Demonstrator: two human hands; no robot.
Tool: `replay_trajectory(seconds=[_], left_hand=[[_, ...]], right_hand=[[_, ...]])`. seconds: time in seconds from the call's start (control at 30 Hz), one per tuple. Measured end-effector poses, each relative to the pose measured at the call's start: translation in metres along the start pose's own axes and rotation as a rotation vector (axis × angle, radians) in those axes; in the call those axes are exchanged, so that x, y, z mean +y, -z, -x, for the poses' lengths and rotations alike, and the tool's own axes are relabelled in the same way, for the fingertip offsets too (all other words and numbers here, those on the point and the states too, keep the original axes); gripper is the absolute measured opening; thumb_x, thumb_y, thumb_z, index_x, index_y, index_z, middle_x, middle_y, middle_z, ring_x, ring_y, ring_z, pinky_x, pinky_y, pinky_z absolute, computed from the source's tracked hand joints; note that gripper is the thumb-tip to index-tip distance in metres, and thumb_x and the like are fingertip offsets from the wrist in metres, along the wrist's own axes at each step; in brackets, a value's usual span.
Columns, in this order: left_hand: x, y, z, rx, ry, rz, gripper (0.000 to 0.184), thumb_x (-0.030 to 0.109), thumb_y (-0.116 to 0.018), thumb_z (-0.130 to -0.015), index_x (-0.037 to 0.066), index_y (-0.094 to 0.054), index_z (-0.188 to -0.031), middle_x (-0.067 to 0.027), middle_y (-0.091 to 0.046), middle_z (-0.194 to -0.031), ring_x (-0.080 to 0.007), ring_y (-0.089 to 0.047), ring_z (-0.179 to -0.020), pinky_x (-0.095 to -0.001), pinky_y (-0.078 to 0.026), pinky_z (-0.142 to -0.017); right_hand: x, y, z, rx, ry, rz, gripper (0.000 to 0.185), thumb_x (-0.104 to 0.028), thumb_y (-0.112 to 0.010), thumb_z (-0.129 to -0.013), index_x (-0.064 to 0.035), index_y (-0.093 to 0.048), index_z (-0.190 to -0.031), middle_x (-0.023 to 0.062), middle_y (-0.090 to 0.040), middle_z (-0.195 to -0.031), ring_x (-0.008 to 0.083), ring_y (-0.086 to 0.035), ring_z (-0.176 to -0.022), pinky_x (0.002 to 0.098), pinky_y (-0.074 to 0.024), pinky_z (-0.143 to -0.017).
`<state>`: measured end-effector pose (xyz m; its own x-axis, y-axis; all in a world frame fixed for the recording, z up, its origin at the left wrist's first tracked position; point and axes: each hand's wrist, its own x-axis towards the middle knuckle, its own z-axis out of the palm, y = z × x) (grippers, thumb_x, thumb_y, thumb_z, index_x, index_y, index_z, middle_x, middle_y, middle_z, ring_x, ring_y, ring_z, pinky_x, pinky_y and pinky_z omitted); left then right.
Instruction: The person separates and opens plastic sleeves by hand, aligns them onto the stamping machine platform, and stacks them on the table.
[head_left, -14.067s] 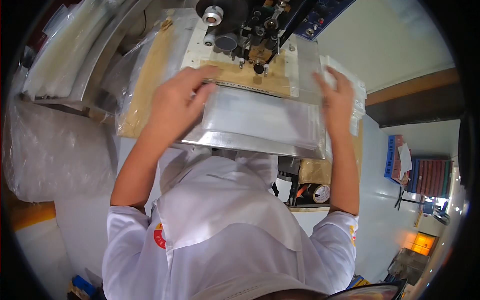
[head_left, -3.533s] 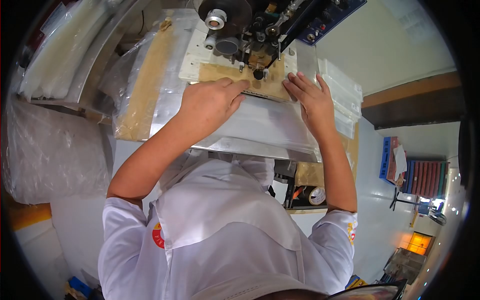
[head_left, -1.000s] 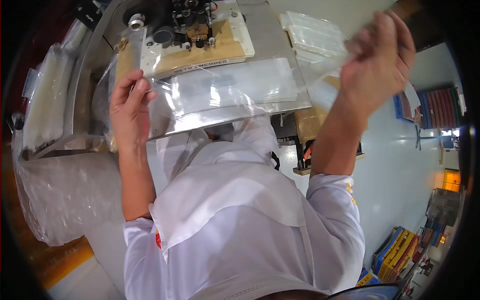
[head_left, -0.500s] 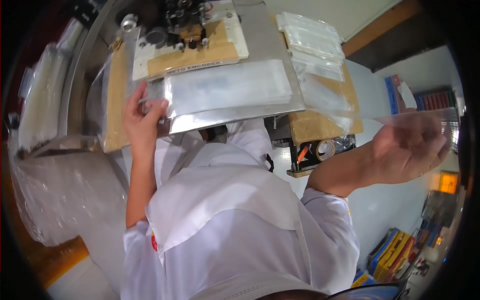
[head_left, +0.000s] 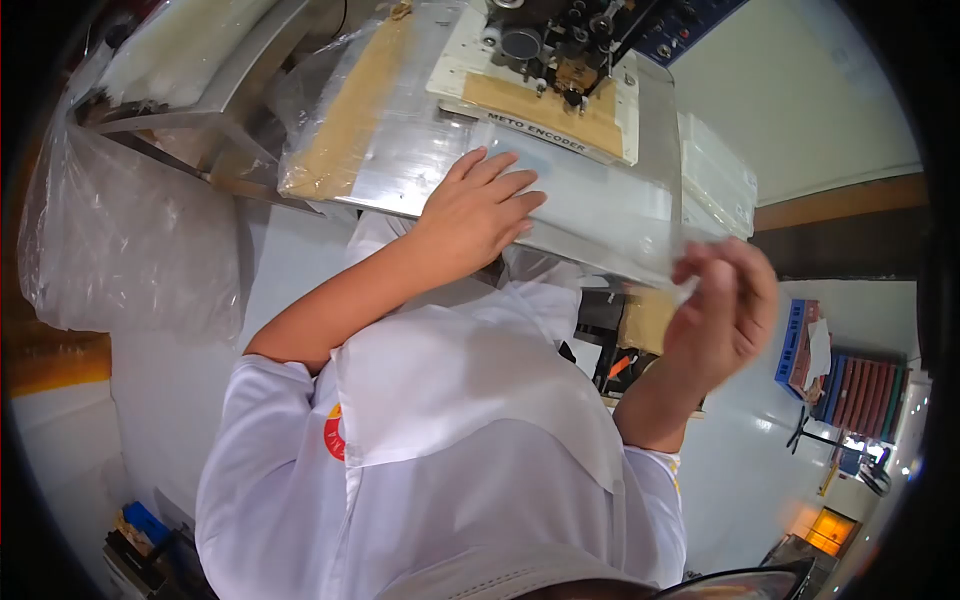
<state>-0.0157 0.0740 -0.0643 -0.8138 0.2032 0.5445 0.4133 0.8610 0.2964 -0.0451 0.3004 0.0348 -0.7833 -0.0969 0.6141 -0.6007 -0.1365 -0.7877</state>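
My left hand [head_left: 480, 213] lies with fingers spread on a stack of clear plastic bags [head_left: 590, 195] on the metal table [head_left: 400, 175]. Just above the stack stands a machine [head_left: 575, 80] whose front edge reads METO ENCODER. To the right of the table's corner, my right hand [head_left: 725, 305] is raised, blurred, with its fingers bent together near the end of the stack. Whatever lies between those fingers is too blurred to make out.
Packs of clear bags [head_left: 715, 175] lie right of the table. Brown paper under plastic [head_left: 350, 120] is at the left, beside a large hanging plastic bag [head_left: 130, 240]. A cardboard box [head_left: 648, 320] sits below the table's right side. Crates [head_left: 865, 395] stand far right.
My left hand has moved right from the table's left edge onto the bags. My right hand has come back from the far right toward the table. The view has shifted.
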Motion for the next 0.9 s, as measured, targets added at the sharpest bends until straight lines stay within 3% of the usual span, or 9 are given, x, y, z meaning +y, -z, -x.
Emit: replay_trajectory(seconds=[0.13, 0.23, 0.33, 0.43, 0.57, 0.6, 0.73, 0.83, 0.9], left_hand=[[-0.007, 0.033, 0.007, 0.202, 0.264, 0.434, 0.026, 0.017, -0.064, -0.087, 0.007, -0.066, -0.112, -0.0098, -0.063, -0.114, -0.0266, -0.055, -0.112, -0.0405, -0.043, -0.097], [0.002, 0.075, 0.023, 0.105, 0.588, 1.424, 0.019, 0.012, -0.066, -0.087, 0.003, -0.068, -0.105, -0.0096, -0.065, -0.107, -0.0196, -0.058, -0.104, -0.0338, -0.046, -0.090], [0.011, 0.085, 0.020, 0.293, 0.509, 0.899, 0.015, 0.005, -0.070, -0.080, 0.000, -0.066, -0.094, -0.0091, -0.064, -0.095, -0.0174, -0.061, -0.086, -0.0285, -0.047, -0.078], [0.018, 0.090, 0.023, 0.359, 0.449, 0.908, 0.013, 0.002, -0.071, -0.079, 0.000, -0.066, -0.091, -0.0094, -0.065, -0.090, -0.0170, -0.060, -0.079, -0.0270, -0.046, -0.071], [0.016, 0.081, 0.011, 0.208, -0.102, 0.492, 0.007, -0.004, -0.067, -0.079, 0.000, -0.067, -0.085, -0.0077, -0.064, -0.079, -0.0177, -0.058, -0.073, -0.0282, -0.043, -0.065], [0.014, 0.087, 0.012, 0.195, 0.235, 0.650, 0.008, -0.003, -0.068, -0.078, 0.002, -0.068, -0.084, -0.0076, -0.063, -0.079, -0.0181, -0.056, -0.070, -0.0294, -0.042, -0.063], [0.016, 0.098, 0.015, 0.316, 0.114, 0.531, 0.011, 0.003, -0.071, -0.075, 0.008, -0.071, -0.084, -0.0027, -0.064, -0.078, -0.0182, -0.058, -0.071, -0.0293, -0.045, -0.062], [0.020, 0.083, 0.011, 0.015, -0.085, 0.536, 0.008, 0.003, -0.072, -0.075, 0.007, -0.070, -0.082, -0.0039, -0.063, -0.080, -0.0189, -0.057, -0.070, -0.0297, -0.045, -0.064], [0.003, 0.081, 0.017, 0.137, 0.258, 0.699, 0.007, 0.003, -0.073, -0.075, 0.007, -0.069, -0.079, -0.0046, -0.061, -0.078, -0.0201, -0.057, -0.070, -0.0301, -0.046, -0.065]], right_hand=[[0.017, -0.029, 0.013, -0.194, -0.312, -0.151, 0.017, -0.003, -0.057, -0.095, 0.0056, -0.062, -0.108, 0.0157, -0.068, -0.100, 0.0203, -0.068, -0.090, 0.0307, -0.0547, -0.080], [0.030, -0.059, 0.017, -0.204, -0.506, -0.255, 0.016, -0.004, -0.057, -0.094, 0.0047, -0.062, -0.108, 0.0158, -0.069, -0.101, 0.0208, -0.068, -0.089, 0.0312, -0.0540, -0.083], [0.038, -0.076, 0.019, -0.313, -0.473, -0.231, 0.016, -0.004, -0.059, -0.094, 0.0035, -0.064, -0.107, 0.0141, -0.070, -0.101, 0.0192, -0.067, -0.091, 0.0303, -0.0528, -0.086], [0.042, -0.083, 0.024, -0.343, -0.491, -0.266, 0.014, -0.004, -0.062, -0.093, 0.0019, -0.067, -0.104, 0.0085, -0.069, -0.099, 0.0135, -0.064, -0.090, 0.0255, -0.0505, -0.082], [0.037, -0.081, 0.040, -0.393, -0.486, -0.204, 0.012, -0.004, -0.062, -0.093, 0.0006, -0.068, -0.101, 0.0056, -0.068, -0.098, 0.0102, -0.062, -0.088, 0.0235, -0.0496, -0.079], [0.028, -0.082, 0.041, -0.349, -0.646, -0.328, 0.013, -0.003, -0.059, -0.094, 0.0024, -0.065, -0.105, 0.0094, -0.068, -0.098, 0.0147, -0.065, -0.092, 0.0280, -0.0508, -0.088], [0.030, -0.075, 0.044, -0.407, -0.612, -0.340, 0.012, -0.004, -0.058, -0.095, 0.0025, -0.065, -0.102, 0.0095, -0.069, -0.098, 0.0144, -0.064, -0.091, 0.0271, -0.0505, -0.087], [0.039, -0.079, 0.040, -0.305, -0.683, -0.337, 0.011, -0.004, -0.059, -0.094, 0.0023, -0.066, -0.101, 0.0089, -0.069, -0.097, 0.0133, -0.064, -0.090, 0.0263, -0.0508, -0.084], [0.041, -0.078, 0.047, -0.337, -0.643, -0.418, 0.011, -0.004, -0.062, -0.092, 0.0020, -0.067, -0.100, 0.0073, -0.069, -0.097, 0.0109, -0.063, -0.089, 0.0244, -0.0501, -0.083]])
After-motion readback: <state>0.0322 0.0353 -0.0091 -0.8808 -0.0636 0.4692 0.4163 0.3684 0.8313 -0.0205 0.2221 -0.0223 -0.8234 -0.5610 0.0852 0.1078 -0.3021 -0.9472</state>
